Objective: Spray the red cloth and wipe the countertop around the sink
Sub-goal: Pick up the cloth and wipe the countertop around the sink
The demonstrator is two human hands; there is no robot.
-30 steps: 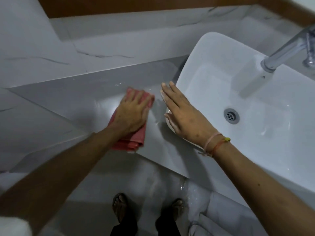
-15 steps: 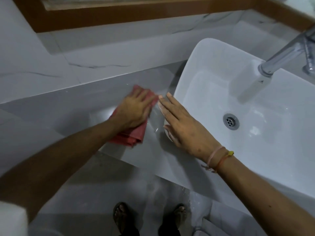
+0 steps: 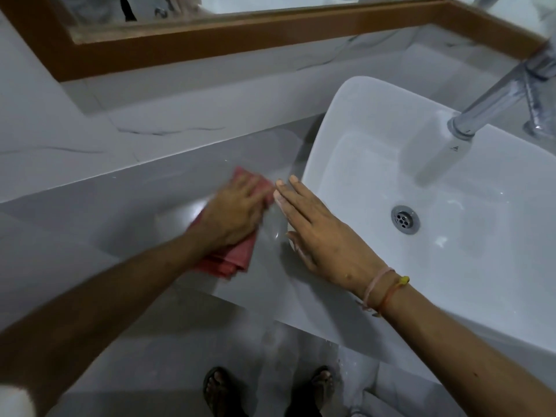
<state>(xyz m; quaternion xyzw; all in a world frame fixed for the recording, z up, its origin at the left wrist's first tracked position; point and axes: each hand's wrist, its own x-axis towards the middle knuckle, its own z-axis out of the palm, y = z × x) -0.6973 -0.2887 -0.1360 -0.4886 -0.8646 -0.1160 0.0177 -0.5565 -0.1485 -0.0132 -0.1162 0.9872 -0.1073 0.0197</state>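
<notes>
From the head camera, we look down on a grey countertop [image 3: 126,212] with a white vessel sink [image 3: 331,121] sitting at about three o'clock of the frame's middle. Our left hand [image 3: 233,213] lies flat with the fingers spread over the folded red cloth [image 3: 237,257], pressing it onto the counter; the cloth pokes out past the fingertips at twelve o'clock and past the wrist at six o'clock. It lies just beside the sink's left wall, at its nine o'clock. Our right hand [image 3: 325,236] holds nothing: the palm is open, the fingers straight and close together, and it rests against the sink's left rim and outer wall, seemingly to brace us. The chrome faucet [image 3: 493,106] reaches in from two o'clock, and the drain [image 3: 405,219] shows in the basin. No spray bottle is in view.

We judge the step in hand to be the wiping itself, on the strip left of the sink. To do it well, we keep the palm flat so the whole fold bears down evenly, run overlapping passes toward the wall at twelve o'clock, and tuck the cloth's edge into the seam where the basin meets the counter, since grime may collect there. The right hand must give way when the cloth nears the sink. The counter's front edge at six o'clock and the far side of the sink likely remain to be done.
</notes>
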